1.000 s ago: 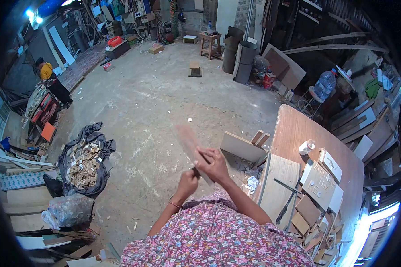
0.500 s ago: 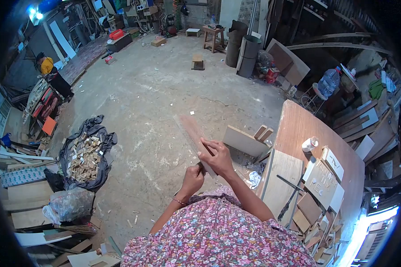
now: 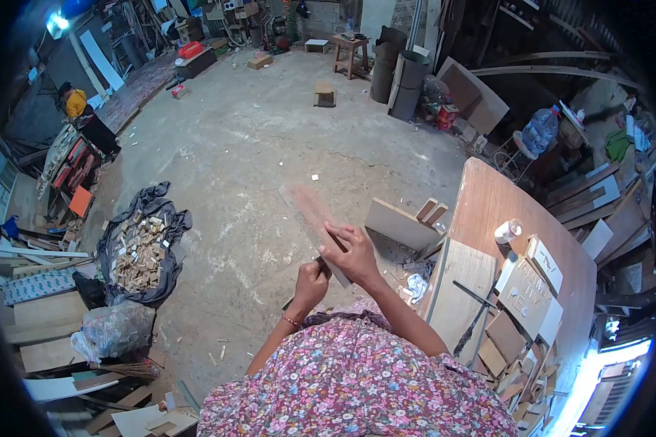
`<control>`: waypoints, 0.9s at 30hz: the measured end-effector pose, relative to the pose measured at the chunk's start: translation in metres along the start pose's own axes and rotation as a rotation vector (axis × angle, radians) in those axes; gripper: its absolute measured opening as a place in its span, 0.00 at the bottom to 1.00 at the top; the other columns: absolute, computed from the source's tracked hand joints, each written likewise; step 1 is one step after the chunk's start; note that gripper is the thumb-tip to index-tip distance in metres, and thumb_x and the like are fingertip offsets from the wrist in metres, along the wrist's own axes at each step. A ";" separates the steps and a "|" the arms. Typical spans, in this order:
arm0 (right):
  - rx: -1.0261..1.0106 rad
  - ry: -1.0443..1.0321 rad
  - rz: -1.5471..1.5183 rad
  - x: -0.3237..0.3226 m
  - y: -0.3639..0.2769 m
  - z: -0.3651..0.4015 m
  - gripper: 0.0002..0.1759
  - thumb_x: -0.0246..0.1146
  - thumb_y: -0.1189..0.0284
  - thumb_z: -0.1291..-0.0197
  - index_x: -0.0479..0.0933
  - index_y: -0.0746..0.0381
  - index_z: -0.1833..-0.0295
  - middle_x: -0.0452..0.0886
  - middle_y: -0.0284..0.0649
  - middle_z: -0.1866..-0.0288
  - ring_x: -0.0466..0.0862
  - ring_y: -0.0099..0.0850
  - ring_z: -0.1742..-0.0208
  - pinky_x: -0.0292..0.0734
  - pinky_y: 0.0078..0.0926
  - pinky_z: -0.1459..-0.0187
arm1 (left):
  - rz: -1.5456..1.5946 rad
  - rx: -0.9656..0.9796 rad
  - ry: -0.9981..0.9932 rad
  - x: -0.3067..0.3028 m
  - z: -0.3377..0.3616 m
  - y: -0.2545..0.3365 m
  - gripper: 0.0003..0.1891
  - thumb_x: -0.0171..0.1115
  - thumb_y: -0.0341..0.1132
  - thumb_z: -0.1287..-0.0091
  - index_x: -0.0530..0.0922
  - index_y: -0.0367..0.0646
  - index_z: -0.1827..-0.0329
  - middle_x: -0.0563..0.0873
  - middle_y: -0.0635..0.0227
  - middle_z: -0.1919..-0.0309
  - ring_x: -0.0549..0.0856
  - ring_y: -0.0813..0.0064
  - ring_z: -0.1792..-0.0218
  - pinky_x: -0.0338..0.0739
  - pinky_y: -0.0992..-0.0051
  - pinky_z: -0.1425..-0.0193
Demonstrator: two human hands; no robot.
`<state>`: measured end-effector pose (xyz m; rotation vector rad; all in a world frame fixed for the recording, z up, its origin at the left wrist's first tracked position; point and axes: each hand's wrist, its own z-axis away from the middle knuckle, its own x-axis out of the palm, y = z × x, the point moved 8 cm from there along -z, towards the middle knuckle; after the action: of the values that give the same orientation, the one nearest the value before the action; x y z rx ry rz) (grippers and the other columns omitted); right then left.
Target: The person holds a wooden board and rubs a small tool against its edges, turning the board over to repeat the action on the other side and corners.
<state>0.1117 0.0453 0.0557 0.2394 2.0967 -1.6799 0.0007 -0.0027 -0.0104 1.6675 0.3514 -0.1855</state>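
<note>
A long, flat, thin strip (image 3: 307,206), greyish with a reddish-brown tint, slants away from me in front of my body. My right hand (image 3: 354,255) is closed on its near part, fingers laid over a dark edge on the right side. Right beside it, my left hand (image 3: 311,284) makes a fist at the strip's lower left edge. A dark, slim piece shows at the thumb and below that wrist; most of it is hidden in the fist.
At right stands a wood-topped table (image 3: 481,193) with a white jar (image 3: 508,231), lettered boards (image 3: 526,295) and offcuts. A pale panel (image 3: 397,226) stands beside it. Left on the floor lies a dark sheet (image 3: 176,269) heaped with wood scraps (image 3: 140,255). A person (image 3: 75,104) is far left.
Both hands and the strip have shifted slightly up and to the left. The left fist has risen a little along the strip, and a dark end now shows below its wrist.
</note>
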 end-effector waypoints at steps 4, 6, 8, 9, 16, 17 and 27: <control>-0.002 -0.115 0.095 0.007 -0.004 0.017 0.30 0.67 0.57 0.63 0.77 0.53 0.49 0.73 0.50 0.52 0.75 0.42 0.50 0.68 0.31 0.47 | 0.099 -0.023 0.273 -0.025 0.000 0.020 0.05 0.49 0.24 0.51 0.73 0.29 0.78 0.77 0.52 0.85 0.75 0.68 0.84 0.68 0.68 0.77; -0.066 -0.085 0.209 0.005 -0.010 0.020 0.30 0.67 0.57 0.64 0.77 0.53 0.49 0.73 0.50 0.52 0.75 0.43 0.51 0.68 0.32 0.47 | 0.089 0.042 0.275 -0.023 -0.005 0.006 0.06 0.50 0.25 0.49 0.75 0.29 0.76 0.78 0.50 0.83 0.78 0.67 0.82 0.69 0.67 0.76; -0.034 -0.092 0.164 0.005 -0.002 0.013 0.29 0.66 0.58 0.63 0.76 0.54 0.49 0.74 0.50 0.52 0.75 0.41 0.51 0.68 0.31 0.47 | -0.006 0.019 0.171 -0.015 -0.005 -0.003 0.07 0.51 0.26 0.48 0.74 0.29 0.75 0.78 0.49 0.83 0.80 0.66 0.81 0.69 0.67 0.76; 0.012 -0.064 0.089 0.002 0.003 0.006 0.29 0.66 0.59 0.62 0.76 0.55 0.49 0.74 0.49 0.52 0.75 0.40 0.50 0.68 0.31 0.47 | -0.006 0.019 0.170 -0.014 -0.005 0.002 0.07 0.51 0.26 0.48 0.74 0.29 0.75 0.78 0.49 0.83 0.80 0.66 0.81 0.69 0.67 0.76; 0.044 -0.047 0.112 -0.001 0.007 0.010 0.28 0.66 0.60 0.60 0.76 0.57 0.49 0.75 0.48 0.53 0.75 0.38 0.50 0.68 0.30 0.46 | -0.044 -0.038 0.187 -0.011 -0.007 -0.001 0.06 0.49 0.25 0.49 0.74 0.30 0.76 0.77 0.47 0.82 0.80 0.57 0.79 0.69 0.65 0.76; 0.018 -0.069 0.123 0.002 0.006 0.014 0.29 0.66 0.57 0.61 0.76 0.55 0.49 0.74 0.48 0.53 0.74 0.39 0.50 0.68 0.31 0.47 | -0.071 -0.058 0.164 -0.013 -0.007 -0.007 0.07 0.49 0.26 0.49 0.73 0.29 0.76 0.77 0.46 0.81 0.80 0.56 0.79 0.69 0.65 0.76; 0.064 -0.086 0.075 0.003 0.011 0.003 0.29 0.67 0.61 0.61 0.76 0.58 0.49 0.76 0.49 0.53 0.76 0.38 0.51 0.68 0.30 0.47 | -0.048 -0.044 0.105 -0.011 -0.010 0.012 0.06 0.49 0.25 0.48 0.73 0.30 0.76 0.78 0.50 0.81 0.80 0.59 0.79 0.70 0.67 0.75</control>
<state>0.1139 0.0451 0.0443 0.2585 1.9499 -1.6846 -0.0062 0.0050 0.0058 1.6294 0.4721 -0.1249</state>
